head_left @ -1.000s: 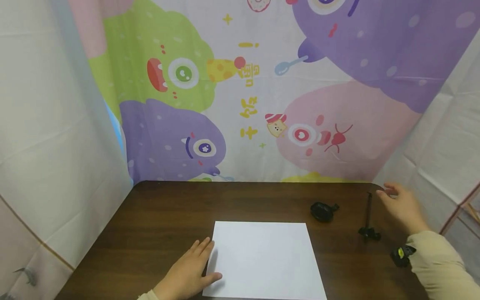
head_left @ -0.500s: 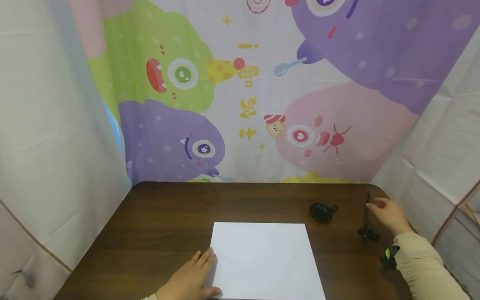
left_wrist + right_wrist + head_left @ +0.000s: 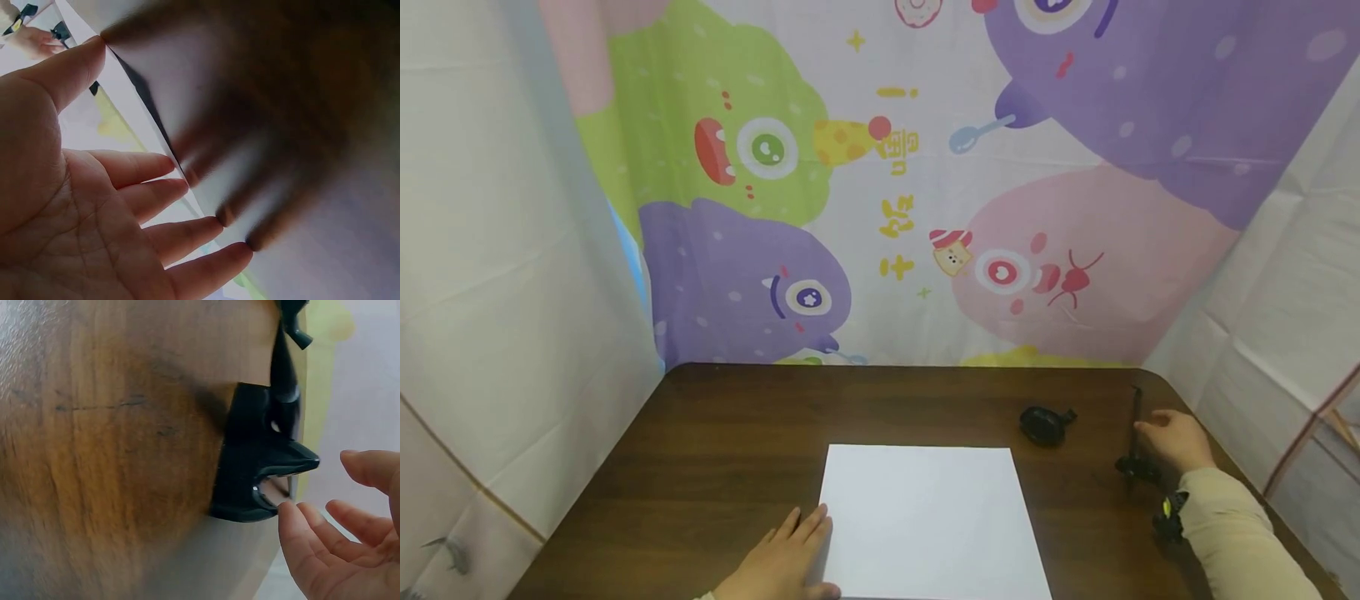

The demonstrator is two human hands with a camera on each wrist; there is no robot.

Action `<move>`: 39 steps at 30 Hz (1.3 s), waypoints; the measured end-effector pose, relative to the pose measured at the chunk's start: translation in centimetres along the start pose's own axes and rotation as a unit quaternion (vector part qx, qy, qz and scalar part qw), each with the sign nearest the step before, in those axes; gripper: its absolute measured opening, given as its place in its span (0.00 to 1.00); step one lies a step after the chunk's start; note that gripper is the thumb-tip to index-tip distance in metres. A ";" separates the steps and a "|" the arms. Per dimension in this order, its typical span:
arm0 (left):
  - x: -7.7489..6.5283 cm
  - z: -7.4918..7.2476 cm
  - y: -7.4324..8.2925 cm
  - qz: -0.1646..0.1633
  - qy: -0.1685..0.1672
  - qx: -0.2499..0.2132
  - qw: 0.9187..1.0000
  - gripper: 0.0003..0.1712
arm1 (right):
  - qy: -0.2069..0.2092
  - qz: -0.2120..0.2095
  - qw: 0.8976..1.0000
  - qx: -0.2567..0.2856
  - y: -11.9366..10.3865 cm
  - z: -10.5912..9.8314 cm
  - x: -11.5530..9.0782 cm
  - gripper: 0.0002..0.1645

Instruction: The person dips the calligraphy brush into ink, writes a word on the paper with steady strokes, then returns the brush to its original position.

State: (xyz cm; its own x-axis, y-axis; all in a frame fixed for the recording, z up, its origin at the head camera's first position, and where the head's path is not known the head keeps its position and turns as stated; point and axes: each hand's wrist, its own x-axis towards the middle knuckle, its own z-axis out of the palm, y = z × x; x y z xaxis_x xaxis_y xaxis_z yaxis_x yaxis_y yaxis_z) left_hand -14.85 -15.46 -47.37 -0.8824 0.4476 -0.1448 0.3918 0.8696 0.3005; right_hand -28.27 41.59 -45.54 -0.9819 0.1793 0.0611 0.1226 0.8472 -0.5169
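Note:
My left hand [image 3: 781, 557] lies along the left edge of a white square sheet [image 3: 928, 521], its fingers extended. In the left wrist view, the fingertips [image 3: 240, 250] meet a glossy surface that mirrors them. My right hand [image 3: 1180, 442] is beside a black stand [image 3: 1137, 468] with a thin upright rod, the thumb and fingers close to the rod in the head view. From the right wrist, a finger is right at a prong of the glossy black base [image 3: 240, 456], while the thumb stands apart, loosely bent.
A rounded black object [image 3: 1042, 426] with a short stem lies behind the sheet, left of the stand. The brown wooden table [image 3: 700, 467] ends at a curtain [image 3: 910, 325] printed with cartoon monsters. White cloth [image 3: 1292, 283] hangs at the right side.
My right hand has come left and down from beyond the stand to beside its rod. My left hand has slid slightly down along the sheet's edge.

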 end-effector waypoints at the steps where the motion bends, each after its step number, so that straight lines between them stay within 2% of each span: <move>1: 0.0 0.0 0.0 0.001 0.001 0.001 1.000 0.51 | -0.002 0.005 1.000 0.000 0.0 0.0 0.0 0.34; 7: 0.0 0.0 -0.1 0.002 0.001 0.001 1.000 0.51 | -0.022 0.040 0.999 0.018 0.6 0.3 0.3 0.36; 18: 0.1 0.2 -0.1 0.002 0.004 0.004 1.000 0.51 | -0.023 0.066 0.998 0.010 0.6 1.0 0.3 0.36; 22: 0.1 0.1 0.0 0.006 0.000 0.008 1.000 0.51 | -0.018 0.068 0.997 0.012 0.4 1.1 0.1 0.34; 28: 0.3 -0.1 -0.1 -0.006 -0.016 -0.013 1.000 0.51 | -0.013 0.061 0.998 0.013 0.5 1.2 0.1 0.34; 39: 0.4 0.0 -0.2 -0.007 -0.020 -0.019 1.000 0.51 | -0.023 0.070 0.997 0.037 0.5 1.4 0.3 0.35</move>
State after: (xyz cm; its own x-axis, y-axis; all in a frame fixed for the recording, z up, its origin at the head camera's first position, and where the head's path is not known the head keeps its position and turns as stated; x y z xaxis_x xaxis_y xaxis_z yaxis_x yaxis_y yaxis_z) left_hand -15.28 -15.49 -47.47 -0.8769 0.4434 -0.1858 0.3683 0.8680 0.3331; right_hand -28.75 41.38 -47.02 -0.9616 0.2689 -0.0552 0.2502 0.7760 -0.5790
